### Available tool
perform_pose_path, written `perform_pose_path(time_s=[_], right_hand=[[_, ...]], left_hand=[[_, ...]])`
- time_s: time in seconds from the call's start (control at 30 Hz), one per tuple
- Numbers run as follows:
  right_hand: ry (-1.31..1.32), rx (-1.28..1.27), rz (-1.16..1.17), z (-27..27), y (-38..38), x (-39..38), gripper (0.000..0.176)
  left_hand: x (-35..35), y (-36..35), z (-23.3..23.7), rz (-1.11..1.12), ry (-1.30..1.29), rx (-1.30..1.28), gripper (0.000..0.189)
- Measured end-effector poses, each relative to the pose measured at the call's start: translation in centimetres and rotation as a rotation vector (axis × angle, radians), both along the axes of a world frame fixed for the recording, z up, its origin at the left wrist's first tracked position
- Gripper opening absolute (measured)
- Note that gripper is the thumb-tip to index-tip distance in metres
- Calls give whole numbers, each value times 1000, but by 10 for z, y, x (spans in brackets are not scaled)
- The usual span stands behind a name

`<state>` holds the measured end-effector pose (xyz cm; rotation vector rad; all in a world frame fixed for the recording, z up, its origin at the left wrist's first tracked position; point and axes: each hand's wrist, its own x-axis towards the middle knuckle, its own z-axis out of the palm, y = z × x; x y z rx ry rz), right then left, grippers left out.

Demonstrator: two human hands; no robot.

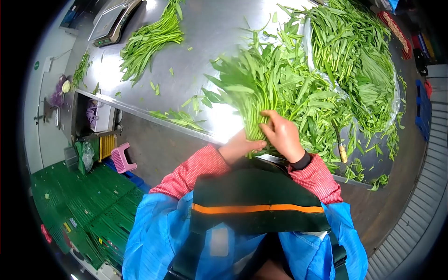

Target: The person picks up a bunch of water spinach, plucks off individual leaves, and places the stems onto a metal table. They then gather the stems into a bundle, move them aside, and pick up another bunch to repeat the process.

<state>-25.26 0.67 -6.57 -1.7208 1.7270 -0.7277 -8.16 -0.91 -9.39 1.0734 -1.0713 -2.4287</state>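
Observation:
A bunch of leafy green stems, looking like water spinach (252,95), stands upright between my hands at the table's front edge. My left hand (240,145) is wrapped round the lower stems. Higher up on its right side, my right hand (282,135) has its fingers closed on the stems. The leafy tops fan out and are partly blurred. Loose greens (322,112) lie just right of my hands, and a sickle-like tool with a wooden handle (343,154) rests among them.
The metal table (196,28) carries another bunch of greens (154,39) and a scale (114,21) at the back left. A large greens pile (354,60) on plastic sits right. A pink stool (122,158) and green pallets (84,205) stand on the floor left.

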Motion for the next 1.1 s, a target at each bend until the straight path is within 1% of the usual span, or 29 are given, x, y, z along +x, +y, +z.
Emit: perform_pose_path(time_s=[0.07, 0.17, 0.23, 0.3, 0.4, 0.43, 0.5, 0.57, 0.67, 0.7, 0.77, 0.8, 0.83, 0.87, 0.9, 0.93, 1.0, 1.03, 1.07, 1.1], right_hand=[[-22, 47, -8, -4, 2, -2, 24], [22, -4, -36, -3, 0, 3, 19], [-22, -33, -43, 7, -6, 8, 17], [-47, -58, -56, 12, -12, 14, 16], [139, -39, -14, -1, -20, 19, 19], [118, -26, -18, -6, -21, 19, 19], [-53, 9, -53, -12, -19, 17, 17], [-218, 83, -72, -4, -14, 15, 15], [-391, 65, 8, 2, -6, 11, 14], [-612, 186, 14, 0, -2, 10, 9], [-949, 498, 143, 16, 2, 2, 7], [-1114, 656, 208, 26, 5, -2, 6], [-1143, 803, 305, 32, 10, -6, 5], [-1134, 792, 394, 28, 17, -6, 5], [-1108, 763, 327, 30, 18, -7, 6], [-1082, 733, 260, 33, 19, -5, 8], [-983, 487, 97, 23, 10, 0, 15], [-649, 278, 163, 19, 2, -1, 21], [-455, 152, 122, 20, -5, 2, 25], [-294, 57, 90, 9, -10, 2, 27]], left_hand=[[2, 5, -4, 16, -9, 33, 32], [2, 6, -9, 13, -21, 42, 35], [1, 6, -6, 19, -38, 37, 36], [-1, 7, -11, 0, -55, -11, 45], [-3, 6, -7, -56, -124, -92, 54], [-3, 5, -5, -80, -155, -124, 56], [-3, 6, -8, -45, -146, -115, 56], [0, 10, -21, -15, -126, -69, 57], [-5, 11, -30, 38, -7, -86, 51], [-4, 11, -32, 13, 4, -104, 48], [-3, 8, -34, -42, 29, -137, 42], [-5, 6, -38, -10, 85, -252, 41], [-9, 2, -35, 21, 142, -365, 39], [-11, 0, -30, 52, 199, -476, 38], [-10, 3, -22, 90, 255, -342, 34], [-10, 5, -26, 37, 171, -315, 33], [-12, 8, -36, -69, 7, -265, 32], [-16, 11, -30, 56, -19, -413, 32], [-16, 13, -26, 57, -8, -294, 32], [-13, 14, -23, 57, 3, -173, 31]])
